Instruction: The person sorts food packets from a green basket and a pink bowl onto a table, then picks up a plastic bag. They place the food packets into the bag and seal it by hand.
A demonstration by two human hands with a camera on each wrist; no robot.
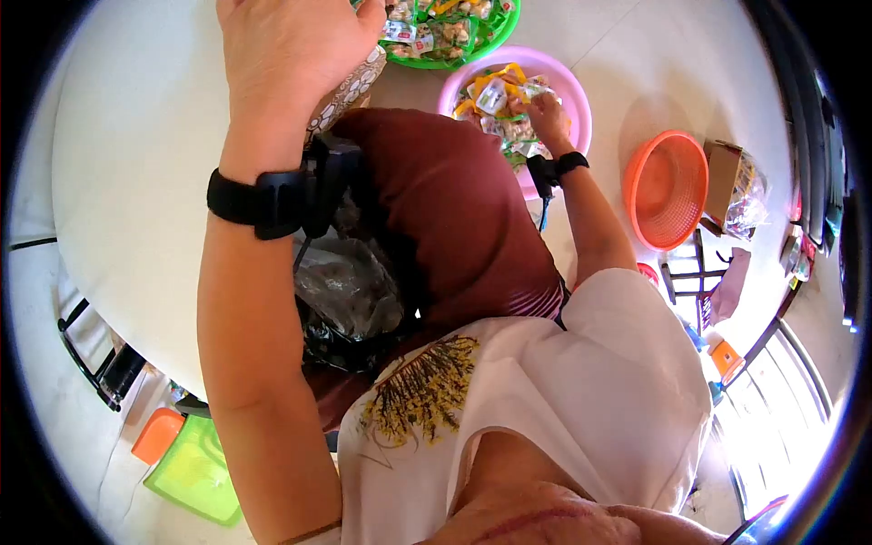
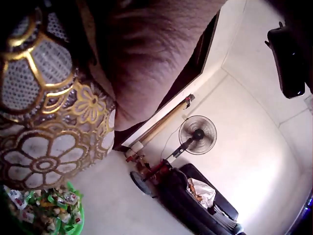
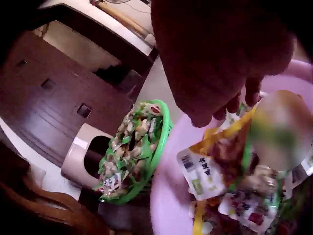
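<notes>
In the head view my right hand [image 1: 549, 118] reaches into a pink basin [image 1: 579, 91] full of small snack packets [image 1: 495, 95] with yellow and green edges. Close up, the fingertips of this right hand [image 3: 215, 63] hang right at the top of a yellow-edged packet [image 3: 205, 171]; I cannot tell whether they pinch it. My left hand [image 1: 295, 54] lies at the top edge of the head view, over the white round table's patterned gold-and-white cover [image 2: 44, 152]. Its fingers are out of frame there and hidden in the left wrist view.
Beyond the pink basin stands a green basket [image 3: 161, 142] heaped with similar packets. An orange basket [image 1: 668, 191] and a cardboard box [image 1: 722, 186] are on the floor at right. A dark plastic bag [image 1: 345, 291] lies by my lap, beside the white table [image 1: 127, 182].
</notes>
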